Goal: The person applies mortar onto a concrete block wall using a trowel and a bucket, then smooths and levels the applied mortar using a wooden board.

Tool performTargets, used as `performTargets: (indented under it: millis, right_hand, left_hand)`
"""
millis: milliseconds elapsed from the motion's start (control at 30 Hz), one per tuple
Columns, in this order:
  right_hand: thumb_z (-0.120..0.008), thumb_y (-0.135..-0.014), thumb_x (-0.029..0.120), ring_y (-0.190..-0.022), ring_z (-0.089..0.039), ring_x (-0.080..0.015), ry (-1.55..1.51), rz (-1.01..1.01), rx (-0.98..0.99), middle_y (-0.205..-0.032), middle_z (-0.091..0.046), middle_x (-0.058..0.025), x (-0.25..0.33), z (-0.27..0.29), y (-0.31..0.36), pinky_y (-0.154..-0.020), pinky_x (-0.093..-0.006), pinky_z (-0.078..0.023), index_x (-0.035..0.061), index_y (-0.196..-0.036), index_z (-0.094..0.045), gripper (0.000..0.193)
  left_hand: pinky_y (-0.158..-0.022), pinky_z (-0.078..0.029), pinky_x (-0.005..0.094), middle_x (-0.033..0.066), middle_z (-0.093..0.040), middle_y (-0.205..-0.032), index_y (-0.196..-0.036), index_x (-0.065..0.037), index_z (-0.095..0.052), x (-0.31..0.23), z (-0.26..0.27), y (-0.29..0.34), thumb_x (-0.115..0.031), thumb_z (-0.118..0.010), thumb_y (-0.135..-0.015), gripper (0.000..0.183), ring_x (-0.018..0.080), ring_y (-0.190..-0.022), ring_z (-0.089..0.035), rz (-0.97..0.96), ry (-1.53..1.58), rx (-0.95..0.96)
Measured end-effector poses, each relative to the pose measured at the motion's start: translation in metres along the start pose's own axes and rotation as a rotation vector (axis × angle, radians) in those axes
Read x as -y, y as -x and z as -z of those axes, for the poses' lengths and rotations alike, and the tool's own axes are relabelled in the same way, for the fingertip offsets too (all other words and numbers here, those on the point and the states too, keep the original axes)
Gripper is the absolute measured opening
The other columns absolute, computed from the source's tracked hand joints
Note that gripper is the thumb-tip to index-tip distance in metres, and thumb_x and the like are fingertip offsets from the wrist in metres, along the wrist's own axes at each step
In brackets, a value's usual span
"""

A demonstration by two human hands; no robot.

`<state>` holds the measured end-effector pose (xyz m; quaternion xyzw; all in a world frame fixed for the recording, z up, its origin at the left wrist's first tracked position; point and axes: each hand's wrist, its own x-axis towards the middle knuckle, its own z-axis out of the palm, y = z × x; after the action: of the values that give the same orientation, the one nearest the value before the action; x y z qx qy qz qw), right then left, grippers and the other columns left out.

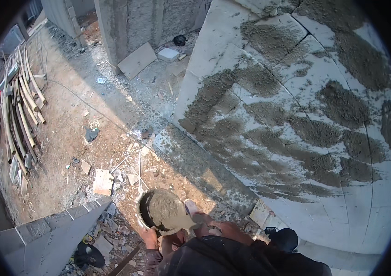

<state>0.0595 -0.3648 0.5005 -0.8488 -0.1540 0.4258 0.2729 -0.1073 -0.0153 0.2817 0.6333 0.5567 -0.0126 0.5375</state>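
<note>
Pale poles (28,97) piled on dirt ground (64,126).

Left fingers (147,233) and right fingers (213,224) are curled closed, the right forearm (238,231) angled leftward.

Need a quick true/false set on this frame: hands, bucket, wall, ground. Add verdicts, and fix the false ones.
1. The left hand is at the rim of the bucket. True.
2. The bucket is empty. False: it holds grey mortar.
3. The right hand holds a trowel at the bucket's near side. True.
4. The pale wall at right is evenly coated. False: it bears separate dark patches, with pale surface showing between them.
5. The ground at far left has nothing lying on it. False: long poles lie there.
</note>
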Motion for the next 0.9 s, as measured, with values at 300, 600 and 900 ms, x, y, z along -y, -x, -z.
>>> performTargets:
  millis: [300, 600, 900]
  right_hand:
    - [-0.073, -0.088, 0.023, -0.077, -0.070, -0.0380, 0.469, 0.691, -0.482, -0.076, -0.065, -0.0129, 0.011, 0.017, -0.052, -0.067, -0.0520, -0.055, 0.0062, -0.091, -0.068, 0.018]
    - [-0.064, -0.099, 0.021, -0.095, -0.067, -0.0370, 0.700, 0.817, -0.380, -0.097, -0.065, -0.0138, -0.003, 0.112, -0.019, -0.076, -0.0520, -0.049, 0.0149, -0.103, -0.062, 0.008]
    - [-0.063, -0.100, 0.022, -0.094, -0.068, -0.0361, 0.688, 0.942, -0.165, -0.095, -0.065, -0.0109, 0.002, 0.091, 0.041, -0.079, -0.0499, -0.051, 0.0165, -0.108, -0.066, 0.010]
  left_hand:
    - [-0.059, -0.050, 0.0434, 0.0112, -0.070, -0.075, -0.084, -0.001, -0.071, -0.103, -0.002, 0.152, -0.009, -0.073, -0.085, 0.008, 0.0207, -0.065, -0.065, -0.096, -0.035, 0.127]
    - [-0.071, -0.051, 0.0518, 0.0174, -0.075, -0.088, -0.096, -0.005, -0.075, -0.167, -0.028, 0.267, -0.023, -0.070, -0.093, 0.019, 0.0266, -0.077, -0.069, -0.146, 0.177, 0.187]
    - [-0.084, -0.052, 0.0601, 0.0236, -0.079, -0.101, -0.107, -0.009, -0.079, -0.116, -0.027, 0.333, -0.037, -0.067, -0.102, 0.031, 0.0326, -0.089, -0.073, -0.034, 0.300, 0.223]
